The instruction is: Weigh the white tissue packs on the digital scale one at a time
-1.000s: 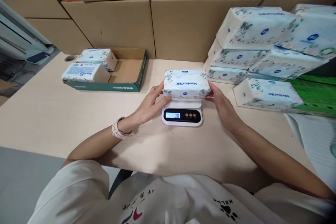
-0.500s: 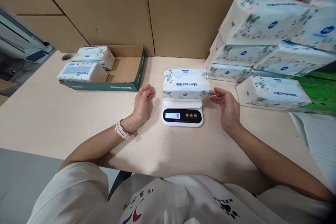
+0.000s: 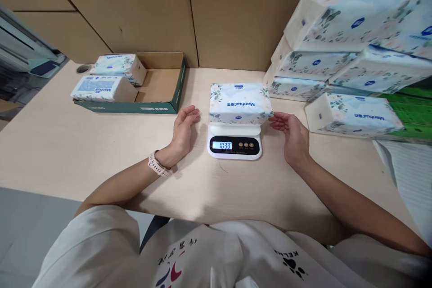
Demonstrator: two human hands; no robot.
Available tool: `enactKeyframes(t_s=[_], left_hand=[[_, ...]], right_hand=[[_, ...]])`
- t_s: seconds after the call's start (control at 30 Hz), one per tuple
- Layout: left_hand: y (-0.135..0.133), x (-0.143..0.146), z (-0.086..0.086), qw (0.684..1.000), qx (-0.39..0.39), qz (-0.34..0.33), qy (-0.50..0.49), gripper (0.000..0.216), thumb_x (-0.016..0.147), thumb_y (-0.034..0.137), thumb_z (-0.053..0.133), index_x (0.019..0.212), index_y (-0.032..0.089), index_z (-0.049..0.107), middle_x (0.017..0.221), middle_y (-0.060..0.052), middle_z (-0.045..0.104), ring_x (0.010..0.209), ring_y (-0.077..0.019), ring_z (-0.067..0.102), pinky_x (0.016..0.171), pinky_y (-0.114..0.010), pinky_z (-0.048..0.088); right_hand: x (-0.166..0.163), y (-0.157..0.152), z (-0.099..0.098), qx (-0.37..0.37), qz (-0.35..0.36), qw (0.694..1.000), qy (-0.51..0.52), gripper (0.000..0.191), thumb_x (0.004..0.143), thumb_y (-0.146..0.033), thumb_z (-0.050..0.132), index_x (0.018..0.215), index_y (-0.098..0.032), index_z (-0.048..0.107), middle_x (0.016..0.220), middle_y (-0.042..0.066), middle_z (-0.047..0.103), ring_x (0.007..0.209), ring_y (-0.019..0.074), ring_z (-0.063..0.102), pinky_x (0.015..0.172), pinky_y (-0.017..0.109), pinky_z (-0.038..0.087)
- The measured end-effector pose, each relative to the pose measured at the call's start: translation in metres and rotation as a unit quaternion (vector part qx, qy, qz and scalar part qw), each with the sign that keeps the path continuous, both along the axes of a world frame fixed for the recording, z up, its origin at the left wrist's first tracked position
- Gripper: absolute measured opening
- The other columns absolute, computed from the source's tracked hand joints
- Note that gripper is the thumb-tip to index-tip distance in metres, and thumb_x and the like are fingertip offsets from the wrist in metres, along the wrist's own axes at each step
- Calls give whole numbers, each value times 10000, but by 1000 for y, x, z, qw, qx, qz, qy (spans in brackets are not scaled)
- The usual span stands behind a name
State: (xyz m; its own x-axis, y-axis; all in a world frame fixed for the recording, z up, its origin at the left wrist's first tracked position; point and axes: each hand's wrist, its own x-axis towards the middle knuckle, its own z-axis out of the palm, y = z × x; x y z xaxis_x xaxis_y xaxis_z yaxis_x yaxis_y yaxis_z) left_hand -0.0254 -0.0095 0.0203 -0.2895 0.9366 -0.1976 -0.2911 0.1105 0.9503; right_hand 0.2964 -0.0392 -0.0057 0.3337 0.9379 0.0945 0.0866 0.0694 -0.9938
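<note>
A white tissue pack [image 3: 240, 102] with leaf print lies on a small white digital scale [image 3: 234, 144] in the middle of the table. The scale's lit display reads 103.3. My left hand [image 3: 182, 130] rests on the table left of the scale, fingers loosely curled and apart, holding nothing; a pale watch is on that wrist. My right hand [image 3: 292, 134] rests on the table right of the scale, fingers relaxed and open, close to the pack's end but apart from it.
A shallow green-sided cardboard tray [image 3: 162, 103] at the back left holds two tissue packs [image 3: 103, 88]. A pile of several tissue packs [image 3: 337, 54] stands at the right. Large cardboard boxes [image 3: 236, 18] line the back. White sheet material [image 3: 408, 180] lies at the right edge.
Both hands let go of the pack and drew back onto the table beside the scale. The display went from 0.0 to 103.3.
</note>
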Motion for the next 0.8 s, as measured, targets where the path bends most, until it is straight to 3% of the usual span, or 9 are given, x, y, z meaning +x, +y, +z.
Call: enactKeyframes(t_s=[0.53, 0.8], left_hand=[[-1, 0, 3, 1000, -8, -6, -3, 297, 786, 129, 823, 1064, 219, 772, 1243, -99, 817, 1221, -248, 756, 1385, -495, 518], [1, -4, -8, 1000, 10, -14, 15, 282, 801, 170, 837, 1065, 222, 755, 1243, -102, 812, 1242, -261, 774, 1355, -514, 547]], right_hand=[[2, -3, -1, -5, 14, 1000, -26, 554, 1114, -741, 621, 1144, -253, 882, 1177, 100, 894, 1100, 270, 816, 1106, 525, 672], [0, -6, 3, 8, 17, 998, -66, 655, 1086, -858, 607, 1172, -271, 885, 1237, 116, 893, 1178, 313, 822, 1183, 600, 675]])
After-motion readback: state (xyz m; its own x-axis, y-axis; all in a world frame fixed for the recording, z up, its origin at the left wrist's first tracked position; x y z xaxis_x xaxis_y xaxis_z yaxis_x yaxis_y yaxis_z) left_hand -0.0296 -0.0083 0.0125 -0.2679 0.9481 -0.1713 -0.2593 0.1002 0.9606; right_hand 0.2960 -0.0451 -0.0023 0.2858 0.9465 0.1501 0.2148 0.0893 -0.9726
